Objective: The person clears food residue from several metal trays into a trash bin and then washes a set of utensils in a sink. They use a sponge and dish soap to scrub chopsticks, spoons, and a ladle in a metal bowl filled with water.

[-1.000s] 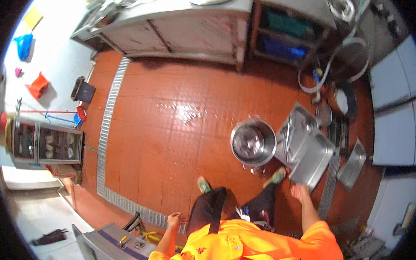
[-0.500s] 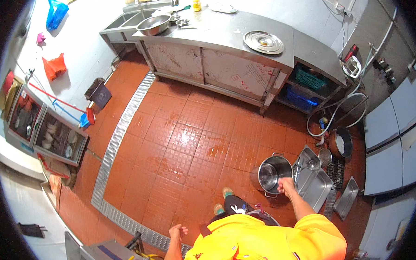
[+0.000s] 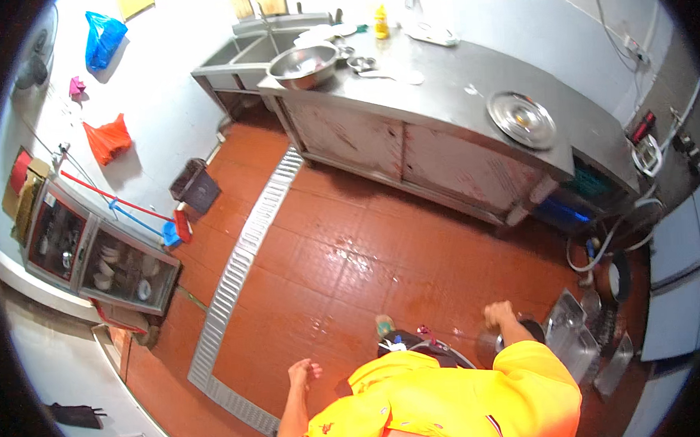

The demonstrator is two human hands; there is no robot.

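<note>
Steel pot (image 3: 489, 346) stood on the red tiled floor (image 3: 292, 322), lower right of the frame, partly behind the right forearm. Near it, the right hand (image 3: 498, 314) had curled fingers; whether that grip was fully clenched could not be told. The left hand (image 3: 304, 373), lower centre, hung released, empty. Metal trays (image 3: 572, 352) lay farther right; a steel bowl (image 3: 304, 67) sat on the desk (image 3: 457, 77).

Kitchen: steel sink (image 3: 250, 52), probable crockery (image 3: 107, 270)

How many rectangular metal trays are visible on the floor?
3: the far tray, the near tray adjoining it, and the separate tray to their right. Others may be hidden beneath.
</note>
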